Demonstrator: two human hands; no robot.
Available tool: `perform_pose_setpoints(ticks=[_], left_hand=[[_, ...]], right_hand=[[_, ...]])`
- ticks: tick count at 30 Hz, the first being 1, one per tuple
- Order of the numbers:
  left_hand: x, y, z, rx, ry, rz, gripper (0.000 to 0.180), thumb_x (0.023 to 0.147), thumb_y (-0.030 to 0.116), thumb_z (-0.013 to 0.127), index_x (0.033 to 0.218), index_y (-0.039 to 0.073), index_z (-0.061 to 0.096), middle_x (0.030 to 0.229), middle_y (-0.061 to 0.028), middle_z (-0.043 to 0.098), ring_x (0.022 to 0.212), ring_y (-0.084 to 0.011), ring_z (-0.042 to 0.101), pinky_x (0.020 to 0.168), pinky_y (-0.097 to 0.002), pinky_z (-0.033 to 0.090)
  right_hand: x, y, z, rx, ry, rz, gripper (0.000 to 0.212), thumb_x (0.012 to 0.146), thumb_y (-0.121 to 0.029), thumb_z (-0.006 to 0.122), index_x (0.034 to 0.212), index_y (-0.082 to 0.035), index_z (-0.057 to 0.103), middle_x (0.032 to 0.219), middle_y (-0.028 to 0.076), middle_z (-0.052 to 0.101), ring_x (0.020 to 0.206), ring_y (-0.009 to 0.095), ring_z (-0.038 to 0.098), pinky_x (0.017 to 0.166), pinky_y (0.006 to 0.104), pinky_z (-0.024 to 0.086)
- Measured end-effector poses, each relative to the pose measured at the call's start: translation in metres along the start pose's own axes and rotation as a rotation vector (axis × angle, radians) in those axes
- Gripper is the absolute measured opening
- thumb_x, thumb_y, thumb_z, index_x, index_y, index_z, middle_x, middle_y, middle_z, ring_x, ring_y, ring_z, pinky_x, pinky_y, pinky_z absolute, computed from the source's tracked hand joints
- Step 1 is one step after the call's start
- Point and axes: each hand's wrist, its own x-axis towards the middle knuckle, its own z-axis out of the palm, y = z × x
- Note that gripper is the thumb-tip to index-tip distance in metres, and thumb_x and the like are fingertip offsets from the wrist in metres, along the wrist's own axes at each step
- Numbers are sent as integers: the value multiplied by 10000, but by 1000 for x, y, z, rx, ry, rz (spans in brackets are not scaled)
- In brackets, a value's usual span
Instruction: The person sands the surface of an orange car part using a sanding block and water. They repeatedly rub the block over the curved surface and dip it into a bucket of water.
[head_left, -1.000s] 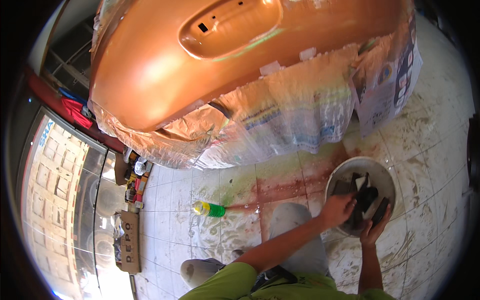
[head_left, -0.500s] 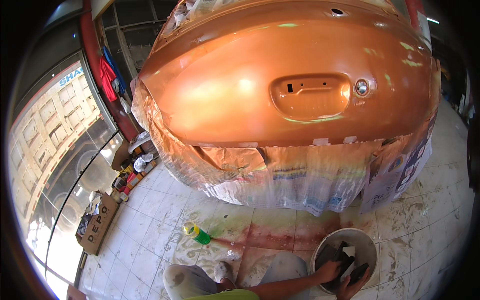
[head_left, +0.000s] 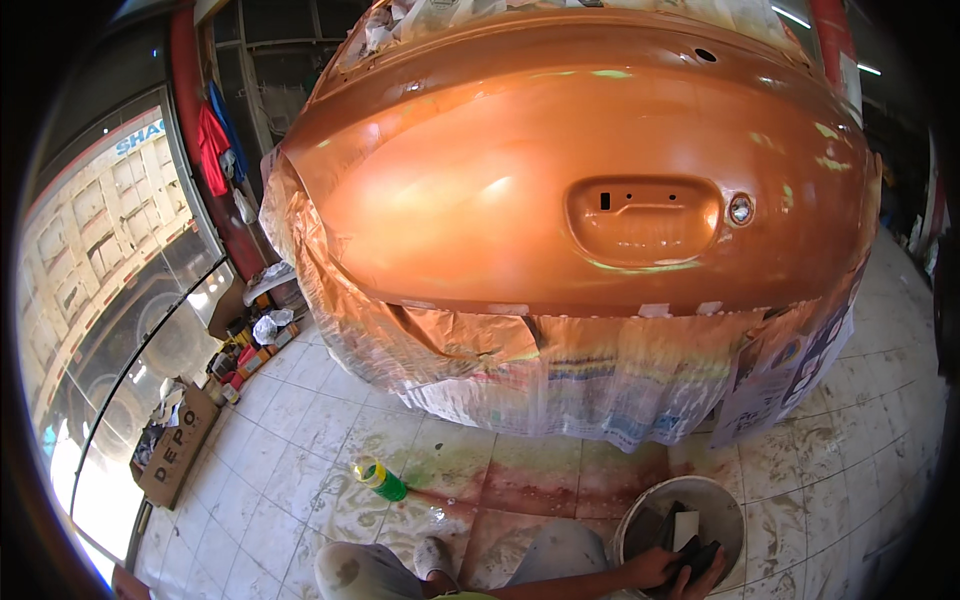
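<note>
My hands are down in the bucket (head_left: 640,520) on the floor (head_left: 330,440) at the lower right. The left hand (head_left: 650,567) curls around a dark pad (head_left: 690,557); the right hand (head_left: 712,577) grips the same pad from the other side. A green bottle (head_left: 380,480) lies well to the left. The orange car panel (head_left: 560,190) looms above masking paper (head_left: 600,380).
</note>
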Motion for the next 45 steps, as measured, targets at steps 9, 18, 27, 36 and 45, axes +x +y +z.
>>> perform_pose_setpoints(ticks=[9, 18, 27, 36, 45], left_hand=[[3, -7, 7, -66, -8, 73, 344, 932, 99, 606, 1246, -25, 671, 1036, -314, 724, 968, -497, 718, 867, -493, 575], [2, 11, -9, -197, 3, 9, 375, 942, 54, 615, 1309, -12, 662, 1136, -281, 728, 1079, -423, 736, 930, -440, 568], [4, 5, -9, -357, -36, 7, 353, 972, 72, 636, 1311, -22, 669, 1168, -233, 755, 1071, -281, 742, 970, -395, 547], [7, 6, -14, -314, -82, -99, 328, 991, 152, 633, 1259, -23, 703, 1126, -216, 773, 1063, -253, 736, 965, -388, 540], [19, -22, 5, -361, -82, -44, 345, 996, 146, 626, 1292, -19, 694, 1130, -224, 767, 1038, -261, 738, 961, -385, 542]], right_hand=[[-8, 16, 10, -81, -17, 28, 766, 1029, -402, 682, 1561, 90, 432, 1545, 371, 476, 1433, 554, 449, 1203, 600, 361], [-7, 14, 8, -79, -37, 113, 819, 1020, -457, 679, 1575, 85, 417, 1552, 373, 471, 1456, 558, 422, 1224, 599, 329], [-1, 9, 8, -72, -89, 152, 810, 1039, -542, 605, 1595, 22, 437, 1562, 368, 464, 1452, 582, 403, 1214, 609, 327], [-3, 7, 8, -89, -111, 218, 841, 1035, -581, 590, 1581, 43, 448, 1574, 378, 443, 1479, 576, 374, 1227, 616, 306], [-3, 13, 11, -99, -117, 233, 916, 1025, -662, 546, 1600, 40, 419, 1590, 378, 422, 1487, 568, 370, 1215, 623, 326]])
